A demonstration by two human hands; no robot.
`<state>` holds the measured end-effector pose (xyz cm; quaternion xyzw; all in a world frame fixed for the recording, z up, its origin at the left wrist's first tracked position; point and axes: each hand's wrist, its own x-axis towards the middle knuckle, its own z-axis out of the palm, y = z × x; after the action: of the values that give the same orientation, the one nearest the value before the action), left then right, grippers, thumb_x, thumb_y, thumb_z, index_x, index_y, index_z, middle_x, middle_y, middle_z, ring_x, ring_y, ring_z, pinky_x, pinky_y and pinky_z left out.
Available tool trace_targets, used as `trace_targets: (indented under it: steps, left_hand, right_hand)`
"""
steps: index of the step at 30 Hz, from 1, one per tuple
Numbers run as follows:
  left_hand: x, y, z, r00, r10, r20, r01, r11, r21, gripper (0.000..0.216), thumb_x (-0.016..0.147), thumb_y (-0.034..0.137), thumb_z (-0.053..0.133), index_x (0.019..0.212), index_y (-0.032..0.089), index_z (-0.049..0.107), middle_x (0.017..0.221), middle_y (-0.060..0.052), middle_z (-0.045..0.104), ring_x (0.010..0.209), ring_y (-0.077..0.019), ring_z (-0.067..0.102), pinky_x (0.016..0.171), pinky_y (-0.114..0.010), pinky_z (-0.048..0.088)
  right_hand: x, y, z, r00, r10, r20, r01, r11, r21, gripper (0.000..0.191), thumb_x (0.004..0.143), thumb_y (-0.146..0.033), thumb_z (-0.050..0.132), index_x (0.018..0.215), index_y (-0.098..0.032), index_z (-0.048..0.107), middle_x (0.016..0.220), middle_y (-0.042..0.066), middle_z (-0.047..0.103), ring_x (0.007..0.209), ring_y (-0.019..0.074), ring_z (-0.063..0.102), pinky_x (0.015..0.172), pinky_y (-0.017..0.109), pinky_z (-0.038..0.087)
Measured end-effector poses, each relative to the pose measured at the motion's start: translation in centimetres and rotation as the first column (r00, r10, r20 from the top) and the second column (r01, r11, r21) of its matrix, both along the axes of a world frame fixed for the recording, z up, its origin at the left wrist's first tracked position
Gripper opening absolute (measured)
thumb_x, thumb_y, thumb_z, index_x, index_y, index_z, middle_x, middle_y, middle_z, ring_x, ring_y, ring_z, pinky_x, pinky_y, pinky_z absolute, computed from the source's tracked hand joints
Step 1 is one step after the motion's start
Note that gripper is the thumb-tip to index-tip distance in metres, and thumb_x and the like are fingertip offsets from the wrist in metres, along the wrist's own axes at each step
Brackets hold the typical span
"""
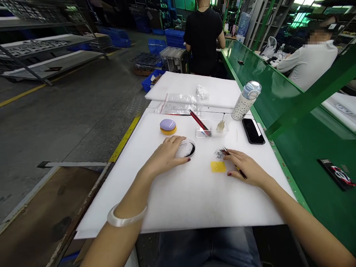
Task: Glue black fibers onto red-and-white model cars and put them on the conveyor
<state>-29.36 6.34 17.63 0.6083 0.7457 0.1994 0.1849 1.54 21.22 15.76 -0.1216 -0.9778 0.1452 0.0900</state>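
A shallow round clear dish (183, 149) with fine black strands in it sits on the white table. My left hand (168, 154) curves around the dish's left side, thumb and fingers gripping its rim. In my right hand (246, 167) is a pair of dark tweezers (236, 167), its tips pointing up and left toward a loose pile of short black strands (219, 154). Just below that pile lies a small yellow square (218, 167), left of my right fingertips. Small marks show on the square, too fine to make out.
Behind my hands are a purple and orange oval case (168, 126), a clear tray (204, 132) with red and black tools (198, 120), a phone (253, 131), a spotted bottle (245, 102) and a plastic bag (180, 104). A green post (306, 96) stands right. Two people are nearby.
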Motion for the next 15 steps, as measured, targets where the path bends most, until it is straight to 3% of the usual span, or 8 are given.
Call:
trace_targets:
  steps: [6, 15]
  left_hand:
    - [0.1, -0.2, 0.2, 1.000, 0.025, 0.002, -0.026, 1.000, 0.017, 0.079, 0.086, 0.066, 0.057, 0.149, 0.021, 0.043, 0.156, -0.015, 0.047, 0.146, -0.0418, 0.038, 0.114, -0.058, 0.041]
    - [-0.4, -0.3, 0.2, 0.995, 0.094, -0.031, -0.090, 0.989, 0.117, 0.069, 0.087, 0.063, 0.056, 0.142, 0.022, 0.053, 0.150, -0.011, 0.055, 0.143, -0.0378, 0.044, 0.112, -0.052, 0.045]
  right_hand:
    - [2.2, -0.3, 0.2, 1.000, -0.019, 0.005, 0.018, 0.999, 0.051, 0.041, 0.100, -0.043, 0.056, 0.134, -0.021, 0.058, 0.144, 0.016, 0.063, 0.141, 0.0349, 0.055, 0.110, 0.055, 0.055]
    - [2.3, -0.5, 0.6, 0.995, -0.026, -0.093, 0.025, 1.000, -0.018, 0.033, 0.097, -0.039, 0.061, 0.125, -0.021, 0.063, 0.137, 0.016, 0.068, 0.135, 0.0371, 0.060, 0.107, 0.059, 0.054]
